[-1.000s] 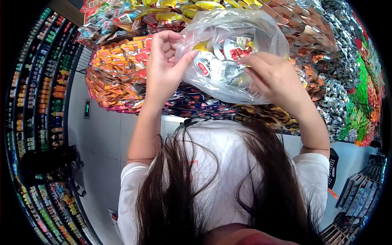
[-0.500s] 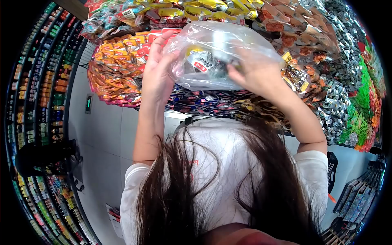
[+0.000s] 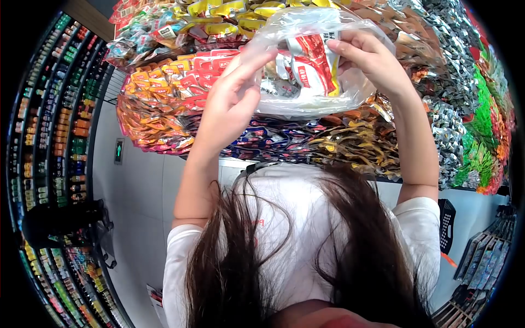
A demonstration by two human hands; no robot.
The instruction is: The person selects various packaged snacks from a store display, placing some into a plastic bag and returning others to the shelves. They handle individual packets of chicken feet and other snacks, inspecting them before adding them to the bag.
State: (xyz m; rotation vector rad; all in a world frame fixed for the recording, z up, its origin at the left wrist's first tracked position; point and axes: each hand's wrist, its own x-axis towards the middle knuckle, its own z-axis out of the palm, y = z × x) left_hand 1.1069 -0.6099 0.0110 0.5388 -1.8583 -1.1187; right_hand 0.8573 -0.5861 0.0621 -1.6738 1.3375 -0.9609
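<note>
A clear plastic bag [image 3: 350, 104] hangs over the packed snacks, with several packets inside it. My left hand [image 3: 232, 98] holds the bag's left side between thumb and fingers. At the bag's right side, my right hand [image 3: 366, 57] pinches the upper corner of a red and white packet [image 3: 314, 65], which stands upright within the bag's opening. A silver packet [image 3: 278, 87] lies to the left of it in the bag. Some fingertips of my right hand are hidden behind the red and white packet.
Orange packets [image 3: 150, 82], yellow packets [image 3: 224, 10] and dark blue packets [image 3: 262, 136] surround the bag. Green packets [image 3: 476, 136] lie at the right. Tall stocked shelves [image 3: 60, 109] stand at the left, near a dark figure or object [image 3: 60, 221]. A black crate [image 3: 447, 224] is at the lower right.
The red and white packet now shows upright in the bag, gripped by my right hand, which has moved up and right. My left hand has shifted right and slightly down; the bag's opening is wider.
</note>
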